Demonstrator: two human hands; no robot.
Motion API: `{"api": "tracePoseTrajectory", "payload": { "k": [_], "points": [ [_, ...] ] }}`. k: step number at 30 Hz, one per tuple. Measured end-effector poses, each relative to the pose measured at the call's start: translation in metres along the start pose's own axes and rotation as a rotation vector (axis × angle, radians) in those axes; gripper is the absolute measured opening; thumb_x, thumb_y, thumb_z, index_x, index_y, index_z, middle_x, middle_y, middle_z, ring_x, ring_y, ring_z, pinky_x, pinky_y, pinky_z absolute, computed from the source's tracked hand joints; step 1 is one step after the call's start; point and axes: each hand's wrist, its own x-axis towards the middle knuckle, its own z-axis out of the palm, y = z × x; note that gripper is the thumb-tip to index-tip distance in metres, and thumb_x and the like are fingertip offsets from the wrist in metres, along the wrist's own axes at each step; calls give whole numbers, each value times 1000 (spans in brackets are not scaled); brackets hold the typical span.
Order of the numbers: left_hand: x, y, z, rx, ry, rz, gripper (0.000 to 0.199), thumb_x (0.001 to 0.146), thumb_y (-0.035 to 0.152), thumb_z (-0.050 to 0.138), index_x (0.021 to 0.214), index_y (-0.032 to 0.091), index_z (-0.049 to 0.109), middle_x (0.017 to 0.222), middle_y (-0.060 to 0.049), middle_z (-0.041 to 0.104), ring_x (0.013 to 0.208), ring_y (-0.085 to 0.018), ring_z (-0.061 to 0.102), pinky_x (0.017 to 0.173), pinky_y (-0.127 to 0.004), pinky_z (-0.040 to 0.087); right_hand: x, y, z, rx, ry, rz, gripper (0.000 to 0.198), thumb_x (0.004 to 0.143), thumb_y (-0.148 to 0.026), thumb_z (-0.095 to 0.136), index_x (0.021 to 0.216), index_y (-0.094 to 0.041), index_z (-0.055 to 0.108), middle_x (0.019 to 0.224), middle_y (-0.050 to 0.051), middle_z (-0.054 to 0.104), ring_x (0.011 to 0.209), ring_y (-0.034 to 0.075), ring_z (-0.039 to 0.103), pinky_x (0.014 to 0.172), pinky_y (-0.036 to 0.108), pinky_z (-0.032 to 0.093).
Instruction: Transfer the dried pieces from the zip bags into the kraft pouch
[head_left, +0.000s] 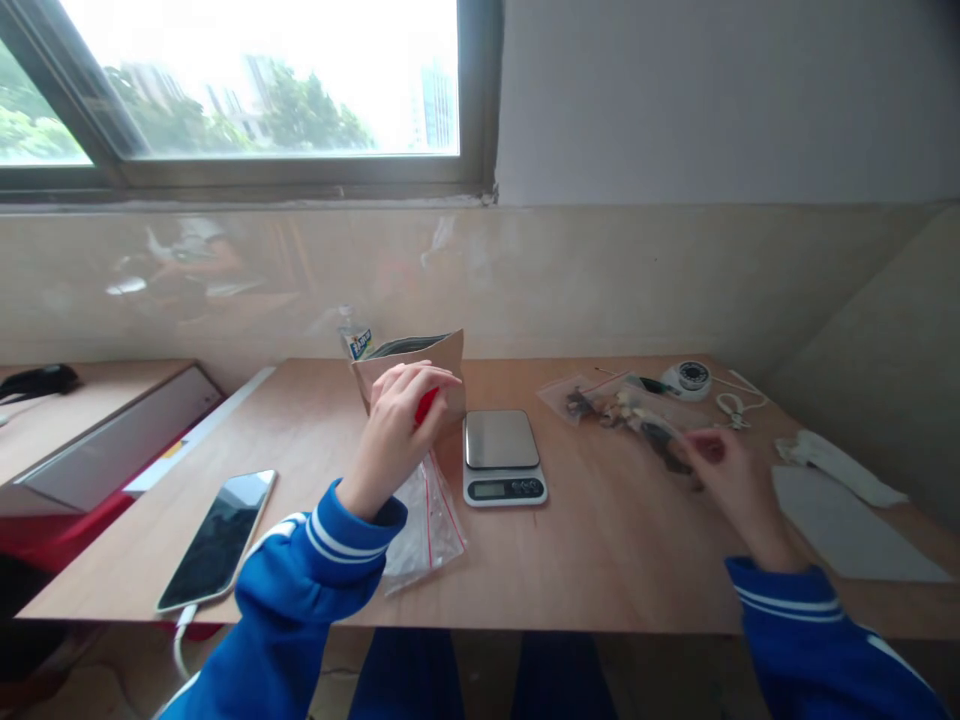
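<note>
My left hand (409,415) is raised in front of the brown paper pouch (450,375), its fingers curled around a small red thing (426,405) whose kind I cannot make out. Beneath that wrist lies a flat clear zip bag (435,535) with a red seal line. A kitchen scale (502,450) with a bare steel plate stands just right of the pouch; its display shows no readable number. My right hand (731,480), smeared by motion, has its fingers pinched at the edge of a clear plastic bag (626,405) with dark and pale small items in or under it.
A phone (219,540) with a white cable lies at left. Behind the pouch stands a clear bottle (354,335). A white dome camera (688,380) with its cord is at the back right. White cloth (847,470) and a white sheet (855,530) lie at the right edge.
</note>
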Motion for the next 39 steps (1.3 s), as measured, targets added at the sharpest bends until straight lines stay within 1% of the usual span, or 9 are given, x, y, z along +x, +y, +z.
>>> {"api": "tracePoseTrajectory", "payload": {
  "k": [3,6,9,13,16,20,23,31,39],
  "points": [
    [-13,19,7,-144,-44,-25,20,90,27,44,96,23,63,104,-5,67,108,-22,55,100,-42,38,-19,-55,-6,138,-11,-7,53,76,-73,46,85,-23,60,69,7,61,61,23,55,56,33,38],
    [-37,41,20,-459,-200,-136,22,91,34,44,96,22,62,96,-7,67,87,-19,61,82,-33,47,-47,-115,2,385,-30,48,57,71,-76,52,85,-21,58,67,4,59,59,20,54,56,30,40],
    [-71,59,41,-674,-283,-326,25,90,44,46,91,23,58,83,-4,66,71,-17,61,67,-29,48,-82,-163,17,718,-279,167,55,68,-73,59,75,-19,55,63,2,59,58,18,55,54,28,41],
    [-116,70,66,-822,-301,-493,30,90,51,44,83,22,52,74,-2,61,69,-16,59,66,-28,45,-124,-201,29,1047,-539,349,53,73,-72,54,70,-19,51,54,-3,52,46,12,49,44,23,38],
    [-141,71,74,-880,-221,-572,32,90,53,42,83,22,48,78,-2,58,74,-16,56,72,-28,44,-147,-212,27,1141,-589,360,48,67,-66,66,70,-19,53,52,-5,52,44,11,49,41,21,37],
    [-159,67,75,-973,-133,-639,35,89,56,44,84,22,46,83,-2,55,84,-17,55,83,-30,43,-166,-213,17,1150,-576,229,37,70,-54,70,76,-19,62,72,3,67,65,17,62,62,27,52],
    [-163,63,77,-1018,-104,-666,37,88,58,43,80,21,44,80,-1,51,82,-17,53,82,-31,43,-173,-209,9,1086,-643,181,33,76,-50,65,82,-18,66,80,6,70,70,19,64,71,32,54],
    [-161,58,91,-1071,0,-696,40,84,58,52,75,20,43,75,1,47,76,-15,50,78,-30,46,-167,-216,-6,968,-624,208,40,66,-55,72,69,-16,68,68,7,70,67,21,65,66,32,52],
    [-149,51,64,-1028,-163,-508,33,89,49,48,83,17,56,80,-2,58,81,-17,54,77,-29,45,-166,-205,-1,1256,-768,408,39,55,-48,84,68,-15,69,66,3,68,64,16,61,70,30,50]
  ]
}}
